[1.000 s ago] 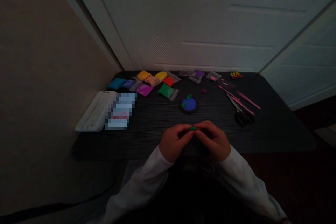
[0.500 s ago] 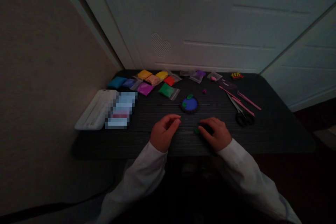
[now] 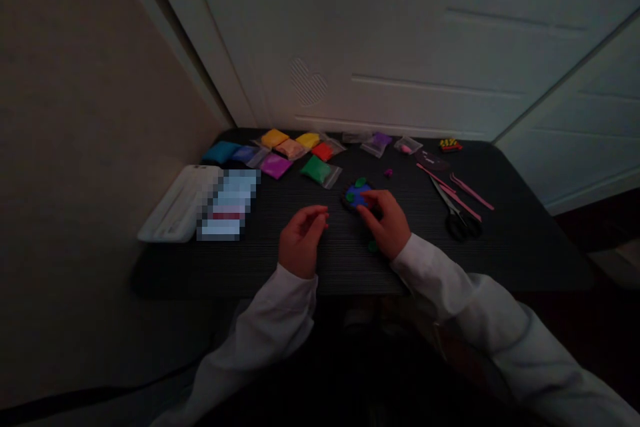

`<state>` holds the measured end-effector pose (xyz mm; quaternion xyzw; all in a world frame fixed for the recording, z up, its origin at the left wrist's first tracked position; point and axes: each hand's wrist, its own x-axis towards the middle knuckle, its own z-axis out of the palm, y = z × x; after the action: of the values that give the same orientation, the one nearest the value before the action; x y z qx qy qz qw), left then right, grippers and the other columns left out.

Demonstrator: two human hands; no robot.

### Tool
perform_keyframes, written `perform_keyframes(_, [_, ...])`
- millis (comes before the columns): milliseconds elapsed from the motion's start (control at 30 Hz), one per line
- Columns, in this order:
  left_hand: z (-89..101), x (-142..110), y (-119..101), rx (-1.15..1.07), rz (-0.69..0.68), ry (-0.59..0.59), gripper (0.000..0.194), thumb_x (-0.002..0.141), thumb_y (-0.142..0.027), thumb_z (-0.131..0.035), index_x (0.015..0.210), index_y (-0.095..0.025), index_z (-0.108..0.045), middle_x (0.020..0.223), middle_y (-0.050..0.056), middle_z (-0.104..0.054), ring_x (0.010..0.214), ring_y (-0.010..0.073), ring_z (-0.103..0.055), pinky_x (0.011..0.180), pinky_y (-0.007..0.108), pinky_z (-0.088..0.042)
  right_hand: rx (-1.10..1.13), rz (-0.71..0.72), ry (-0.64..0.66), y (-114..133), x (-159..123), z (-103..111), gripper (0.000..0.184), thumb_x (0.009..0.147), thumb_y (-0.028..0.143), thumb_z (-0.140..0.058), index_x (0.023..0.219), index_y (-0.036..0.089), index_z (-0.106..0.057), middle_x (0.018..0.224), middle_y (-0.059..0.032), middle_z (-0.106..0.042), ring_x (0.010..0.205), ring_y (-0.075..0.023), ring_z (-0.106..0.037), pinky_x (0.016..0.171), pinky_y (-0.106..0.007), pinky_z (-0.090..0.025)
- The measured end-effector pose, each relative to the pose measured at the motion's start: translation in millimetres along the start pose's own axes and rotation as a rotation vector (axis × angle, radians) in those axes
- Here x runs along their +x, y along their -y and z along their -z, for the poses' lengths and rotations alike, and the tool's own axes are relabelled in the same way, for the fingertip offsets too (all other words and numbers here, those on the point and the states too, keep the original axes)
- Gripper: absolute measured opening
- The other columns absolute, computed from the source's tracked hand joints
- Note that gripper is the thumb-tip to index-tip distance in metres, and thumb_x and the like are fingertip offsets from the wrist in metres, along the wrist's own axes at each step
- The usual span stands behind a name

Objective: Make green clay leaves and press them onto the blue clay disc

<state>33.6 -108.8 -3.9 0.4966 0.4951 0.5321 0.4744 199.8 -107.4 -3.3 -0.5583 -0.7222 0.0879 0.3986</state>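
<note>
A small round clay piece [image 3: 354,199] has a blue middle, a dark bumpy rim and two green leaf-like bits on top. My right hand [image 3: 384,221] reaches over its right side, thumb and forefinger apart at the blue surface, covering part of the rim. Below that hand, a flat green clay bit [image 3: 373,246] lies on the table, partly hidden. To the left of the round piece, my left hand [image 3: 303,240] is held with thumb and fingertips drawn together. Whatever is in that pinch is too small to make out.
Bags of coloured clay, including a green one [image 3: 316,171], line the back of the dark table [image 3: 300,280]. A white case [image 3: 175,207] and a blurred-out panel [image 3: 230,205] lie left. Black-handled scissors [image 3: 463,225] and pink tools [image 3: 473,192] lie right; a magenta bit [image 3: 389,173] sits behind.
My right hand has moved up and left, from beside the green bit to over the round clay piece. My left hand has shifted slightly left and up, its fingers still drawn together.
</note>
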Motion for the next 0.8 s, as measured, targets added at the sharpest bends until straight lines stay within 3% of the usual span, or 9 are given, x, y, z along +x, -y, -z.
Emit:
perform_keyframes(200, [1.6,2.6,2.6,-0.022,-0.006,-0.044,0.019,0.071,-0.027,-0.055,0.087,-0.017,-0.06,0.079,0.002,-0.061,0.065,0.0101,-0.054,0.063,0.023,-0.044,-0.255,0.172,0.125,17.7,9.2,-9.9,0.024,0.084,0.031,-0.04,0.1,0.02,-0.053,0.097,-0.0062,-0.057,0.093,-0.0202,-0.046,0.082,-0.038,-0.027])
perform_keyframes(400, [0.9,2.8,5.0,-0.061,-0.03,-0.06,0.017,0.071,-0.025,-0.055,0.085,-0.017,-0.061,0.079,0.001,-0.061,0.065,0.0094,-0.054,0.062,0.022,-0.044,-0.415,0.202,0.213,21.4,6.8,-16.6,0.028,0.085,0.032,-0.034,0.104,0.019,-0.051,0.103,-0.0074,-0.055,0.094,-0.0222,-0.043,0.083,-0.041,-0.021])
perform_keyframes(667, [0.0,4.4,2.4,-0.102,-0.041,-0.099,0.014,0.07,-0.022,-0.056,0.081,-0.017,-0.061,0.078,0.001,-0.06,0.066,0.01,-0.054,0.059,0.022,-0.044,-0.46,0.164,0.248,27.4,5.2,-18.4,0.04,0.082,0.045,-0.037,0.107,0.017,-0.049,0.11,-0.01,-0.049,0.102,-0.0248,-0.038,0.086,-0.042,-0.019])
perform_keyframes(800, [1.3,4.9,3.2,-0.09,-0.051,-0.095,0.015,0.07,-0.023,-0.055,0.082,-0.017,-0.061,0.076,0.001,-0.06,0.062,0.0091,-0.053,0.058,0.022,-0.043,-0.338,0.134,0.149,21.1,4.5,-13.6,0.036,0.081,0.043,-0.039,0.105,0.018,-0.05,0.109,-0.0093,-0.048,0.103,-0.0233,-0.039,0.085,-0.039,-0.023])
